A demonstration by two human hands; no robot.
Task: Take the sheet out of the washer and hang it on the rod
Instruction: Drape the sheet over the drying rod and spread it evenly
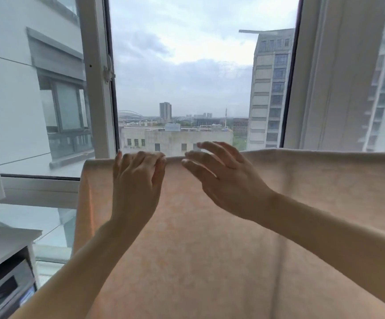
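Outside the window [96, 88] are grey sky and tower blocks, and the gap at twelve o'clock stands open. Across the lower half of my view hangs the sheet [209, 249], pale peach, falling from a straight fold that runs from nine o'clock to three o'clock. I judge the rod lies under that fold, but the cloth hides it. The sheet is out of the washer and up, so what is left seems to be evening it out.

My left hand [136, 187] is at the fold, just left of centre. Its fingers [150, 156] curl over the top edge with the thumb on the near side, so it holds the cloth there. My right hand [228, 180] is just right of centre, close to the fold, though I cannot tell whether it touches. Its fingers [209, 148] are spread apart, lightly bent, and hold nothing.

I cannot see how much cloth hangs down the far side. If the near side is much heavier, the sheet may slide off toward me once I let go. A gust through the open window could lift it. A hard one-handed tug would bunch the fold.

I count one sheet, two hands, one open window and one dark-fronted appliance [5, 288] at seven o'clock, perhaps the washer.
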